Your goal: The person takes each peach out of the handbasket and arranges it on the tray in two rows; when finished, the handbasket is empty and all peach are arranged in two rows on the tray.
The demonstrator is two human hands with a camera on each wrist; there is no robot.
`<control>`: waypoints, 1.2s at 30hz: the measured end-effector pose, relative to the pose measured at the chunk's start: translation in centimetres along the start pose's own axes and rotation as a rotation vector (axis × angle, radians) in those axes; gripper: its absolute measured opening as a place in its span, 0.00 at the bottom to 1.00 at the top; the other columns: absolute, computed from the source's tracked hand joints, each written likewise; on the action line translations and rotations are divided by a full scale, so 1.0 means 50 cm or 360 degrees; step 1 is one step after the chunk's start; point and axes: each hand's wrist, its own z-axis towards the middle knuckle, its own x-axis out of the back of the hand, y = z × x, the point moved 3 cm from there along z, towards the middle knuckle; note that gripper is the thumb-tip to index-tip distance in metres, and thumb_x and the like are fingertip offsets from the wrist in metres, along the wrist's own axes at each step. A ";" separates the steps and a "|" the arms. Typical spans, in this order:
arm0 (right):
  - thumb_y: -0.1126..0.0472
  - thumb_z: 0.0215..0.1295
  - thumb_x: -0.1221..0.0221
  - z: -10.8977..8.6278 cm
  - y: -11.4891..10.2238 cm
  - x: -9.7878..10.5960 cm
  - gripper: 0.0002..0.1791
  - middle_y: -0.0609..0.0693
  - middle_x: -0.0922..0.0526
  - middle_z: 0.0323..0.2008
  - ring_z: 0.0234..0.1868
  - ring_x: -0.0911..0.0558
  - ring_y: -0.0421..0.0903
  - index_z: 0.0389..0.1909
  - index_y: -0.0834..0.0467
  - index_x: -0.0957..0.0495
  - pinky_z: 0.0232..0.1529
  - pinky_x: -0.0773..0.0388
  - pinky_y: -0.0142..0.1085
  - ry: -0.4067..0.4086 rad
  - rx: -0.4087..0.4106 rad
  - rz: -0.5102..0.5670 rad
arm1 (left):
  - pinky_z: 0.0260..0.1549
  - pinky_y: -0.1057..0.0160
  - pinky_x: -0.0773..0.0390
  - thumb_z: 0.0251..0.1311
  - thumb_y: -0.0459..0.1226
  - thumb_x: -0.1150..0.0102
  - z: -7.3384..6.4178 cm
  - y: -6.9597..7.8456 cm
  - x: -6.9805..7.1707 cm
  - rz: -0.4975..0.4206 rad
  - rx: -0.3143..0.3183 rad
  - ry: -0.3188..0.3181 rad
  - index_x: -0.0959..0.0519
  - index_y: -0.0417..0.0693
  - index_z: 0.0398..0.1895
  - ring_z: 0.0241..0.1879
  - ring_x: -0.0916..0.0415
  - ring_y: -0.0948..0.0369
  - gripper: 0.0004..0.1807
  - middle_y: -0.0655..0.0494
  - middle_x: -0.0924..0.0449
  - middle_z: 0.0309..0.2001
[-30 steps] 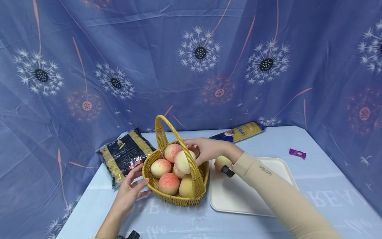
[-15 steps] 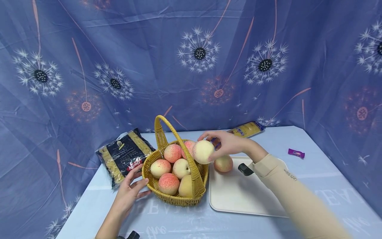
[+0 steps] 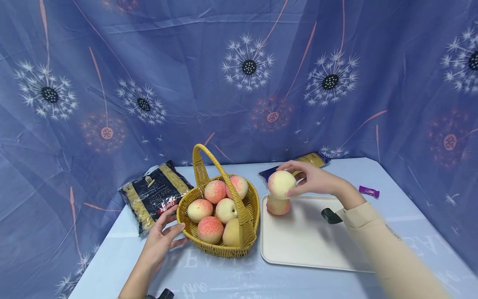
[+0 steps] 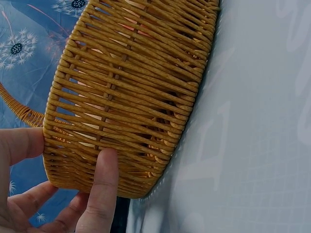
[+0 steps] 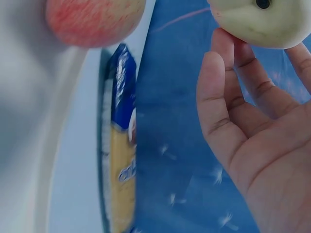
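My right hand [image 3: 313, 179] pinches a pale, pink-blushed peach [image 3: 281, 184] between thumb and fingers, above the left side of the white tray [image 3: 313, 245]. Below it, another peach [image 3: 278, 207] lies on the tray, partly covered by the held one in the head view. The right wrist view shows a dark spot on the underside of the held peach [image 5: 238, 24]. At the left end of the yellow wicker basket [image 3: 220, 251], my left hand [image 3: 160, 236] grips the rim, its thumb on the woven side [image 4: 136, 97]. Several peaches [image 3: 210, 229] lie inside the basket, under its arched handle [image 3: 218, 162].
A dark pasta bag [image 3: 156, 195] leans behind my left hand, beside the basket. Behind the tray lies a blue and yellow pasta packet [image 3: 315, 159], partly hidden by my right hand. A small purple wrapped candy [image 3: 369, 191] lies at the right. A blue curtain [image 3: 186, 83] rises behind the table.
My right hand has lifted the peach out of the basket past the handle and carried it right, over the tray. The left hand has stayed at the basket's rim.
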 end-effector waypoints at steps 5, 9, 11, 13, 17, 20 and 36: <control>0.59 0.57 0.20 -0.028 0.037 0.009 0.37 0.57 0.16 0.62 0.57 0.16 0.55 0.68 0.50 0.23 0.56 0.11 0.47 0.0082 0.0025 0.0000 | 0.50 0.53 0.07 0.77 0.32 0.40 -0.004 0.001 -0.001 -0.0015 -0.0019 -0.0004 0.42 0.55 0.85 0.55 0.17 0.61 0.38 0.39 0.40 0.76; 0.59 0.57 0.20 -0.048 0.068 0.009 0.36 0.57 0.16 0.59 0.59 0.18 0.54 0.67 0.51 0.23 0.55 0.11 0.44 0.0130 -0.0015 -0.0013 | 0.51 0.53 0.07 0.77 0.32 0.40 -0.004 0.001 -0.001 -0.0016 -0.0019 -0.0004 0.42 0.55 0.84 0.56 0.17 0.60 0.37 0.39 0.40 0.76; 0.58 0.58 0.21 -0.058 0.083 0.008 0.37 0.59 0.16 0.58 0.57 0.17 0.54 0.68 0.52 0.24 0.55 0.11 0.44 0.0134 -0.0055 -0.0004 | 0.51 0.52 0.07 0.77 0.31 0.41 -0.002 0.001 -0.002 -0.0014 -0.0014 -0.0004 0.41 0.56 0.84 0.56 0.18 0.59 0.37 0.39 0.40 0.76; 0.58 0.58 0.21 -0.066 0.099 0.008 0.37 0.61 0.18 0.59 0.56 0.16 0.54 0.69 0.53 0.24 0.54 0.12 0.44 0.0129 -0.0104 0.0011 | 0.51 0.52 0.07 0.76 0.31 0.40 -0.001 0.000 -0.003 -0.0017 -0.0014 -0.0004 0.41 0.56 0.84 0.57 0.18 0.58 0.37 0.38 0.40 0.76; 0.58 0.59 0.22 -0.081 0.126 0.008 0.38 0.64 0.20 0.62 0.55 0.16 0.54 0.70 0.55 0.26 0.53 0.12 0.42 0.0128 -0.0169 0.0038 | 0.51 0.53 0.07 0.76 0.31 0.40 -0.001 0.000 -0.003 -0.0027 -0.0019 -0.0004 0.41 0.55 0.84 0.57 0.18 0.58 0.37 0.38 0.39 0.75; 0.58 0.60 0.22 -0.092 0.141 0.009 0.37 0.63 0.20 0.63 0.56 0.17 0.52 0.70 0.56 0.26 0.53 0.12 0.42 0.0149 -0.0180 0.0042 | 0.51 0.53 0.07 0.76 0.31 0.40 -0.001 0.000 -0.003 -0.0031 -0.0021 -0.0004 0.41 0.55 0.84 0.57 0.18 0.58 0.37 0.38 0.40 0.75; 0.57 0.61 0.22 -0.119 0.190 -0.003 0.38 0.64 0.22 0.65 0.54 0.15 0.52 0.69 0.57 0.27 0.56 0.16 0.43 0.0179 -0.0313 0.0089 | 0.50 0.53 0.07 0.75 0.31 0.40 -0.001 -0.003 -0.002 -0.0025 -0.0035 0.0011 0.41 0.54 0.84 0.56 0.17 0.59 0.38 0.38 0.39 0.74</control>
